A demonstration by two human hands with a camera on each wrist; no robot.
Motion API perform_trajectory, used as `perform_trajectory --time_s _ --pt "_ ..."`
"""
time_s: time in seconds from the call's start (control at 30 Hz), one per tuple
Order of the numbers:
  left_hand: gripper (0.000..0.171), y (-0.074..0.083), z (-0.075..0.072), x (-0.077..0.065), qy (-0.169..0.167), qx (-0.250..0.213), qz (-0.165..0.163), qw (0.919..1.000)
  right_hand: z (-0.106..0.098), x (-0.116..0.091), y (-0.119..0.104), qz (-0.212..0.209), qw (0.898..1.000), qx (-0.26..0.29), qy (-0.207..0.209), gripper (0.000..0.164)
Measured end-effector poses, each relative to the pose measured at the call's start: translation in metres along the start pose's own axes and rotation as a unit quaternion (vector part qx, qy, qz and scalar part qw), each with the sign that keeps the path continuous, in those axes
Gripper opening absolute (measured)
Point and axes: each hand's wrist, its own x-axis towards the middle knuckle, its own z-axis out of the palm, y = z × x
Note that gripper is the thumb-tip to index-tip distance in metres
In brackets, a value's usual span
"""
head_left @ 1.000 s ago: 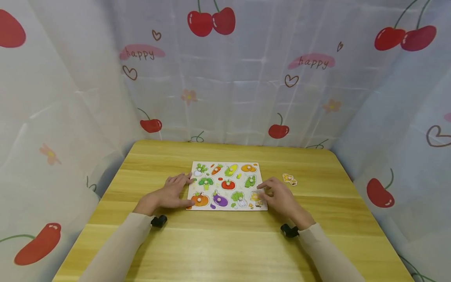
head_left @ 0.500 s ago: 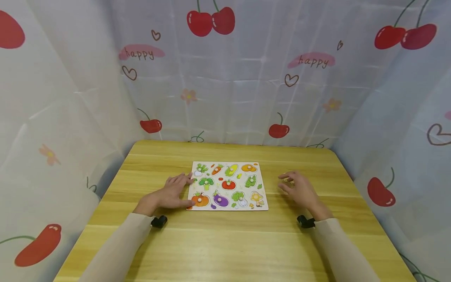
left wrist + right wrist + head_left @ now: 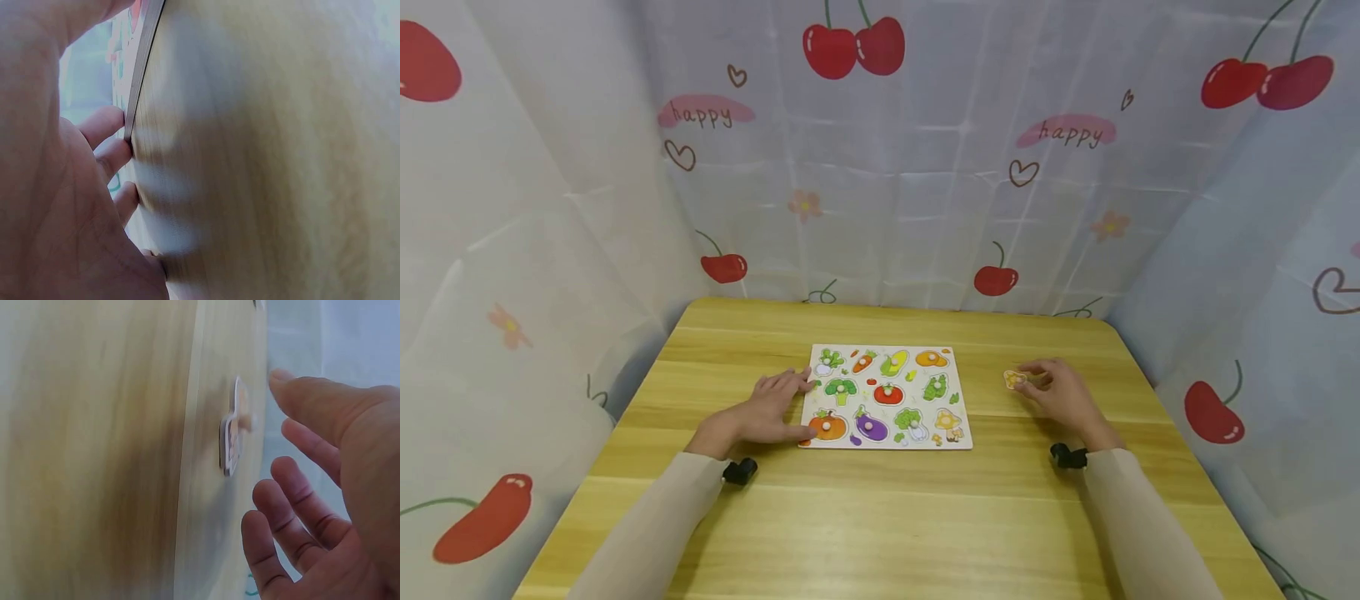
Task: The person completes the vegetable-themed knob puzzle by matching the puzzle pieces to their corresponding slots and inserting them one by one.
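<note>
A wooden vegetable puzzle board [image 3: 887,417] lies flat on the table. My left hand [image 3: 767,408] rests at its left edge, thumb over the orange pumpkin piece [image 3: 829,428] at the corner. The left wrist view has its fingertips [image 3: 112,156] along the board's side. To the right of the board lies a loose mushroom puzzle piece [image 3: 1013,380] with a small knob [image 3: 245,422]. Around it hovers my right hand [image 3: 1063,396], thumb and fingers spread; the right wrist view shows a gap between them and the knob. Part of the piece is hidden by this hand in the head view.
A yellow wood-grain table [image 3: 880,525] carries everything. Behind it and at both sides hang pale curtains [image 3: 880,167] printed with cherries. The board's lower right corner shows a mushroom picture [image 3: 948,423], with an eggplant piece [image 3: 871,427] farther left.
My right hand has left the board's right edge and moved right to the mushroom piece. My left hand has stayed at the board's left edge.
</note>
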Motion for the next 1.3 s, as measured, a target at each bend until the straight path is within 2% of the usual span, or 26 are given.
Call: perform_trajectory --time_s 0.17,0.43,0.83,1.3 --pt "0.099 0.001 0.000 0.002 0.003 -0.003 0.005 1.0000 -0.003 0.004 0.008 0.010 1.000 -0.010 -0.002 0.039" --pt "0.099 0.003 -0.001 0.000 0.003 0.001 0.002 1.0000 -0.001 0.011 0.017 -0.002 1.000 -0.001 -0.011 0.031" --pt "0.095 0.002 0.001 -0.001 0.004 -0.002 0.002 1.0000 0.004 0.016 0.020 0.014 1.000 0.002 -0.006 0.020" --pt "0.093 0.000 0.000 -0.001 0.002 -0.001 0.000 1.0000 0.007 0.013 0.019 0.014 1.000 0.001 0.004 0.019"
